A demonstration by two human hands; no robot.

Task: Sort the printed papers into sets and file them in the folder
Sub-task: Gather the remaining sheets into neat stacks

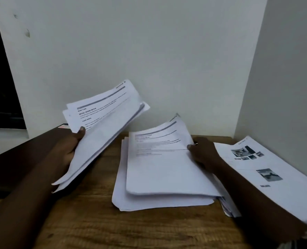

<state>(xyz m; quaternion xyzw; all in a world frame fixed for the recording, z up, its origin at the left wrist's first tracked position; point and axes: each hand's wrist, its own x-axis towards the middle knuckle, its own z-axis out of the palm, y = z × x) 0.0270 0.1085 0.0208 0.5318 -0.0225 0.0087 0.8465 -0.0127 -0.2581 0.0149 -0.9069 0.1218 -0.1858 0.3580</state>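
Left hand (69, 150) grips raised sheaf (102, 126); right hand (203, 153) pinches top sheet (163, 159).

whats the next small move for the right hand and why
Probably lift the top sheet off the middle stack and pass it to the bundle in the left hand: the right hand pinches that sheet's edge, and its far corner is raised.

**What cannot be made out**

Small print on the stack (163, 173) is too blurred to read. The right pile (278, 177) runs off the frame's edge. Fingers of the left hand (68, 150) are hidden behind its sheaf (104, 126).
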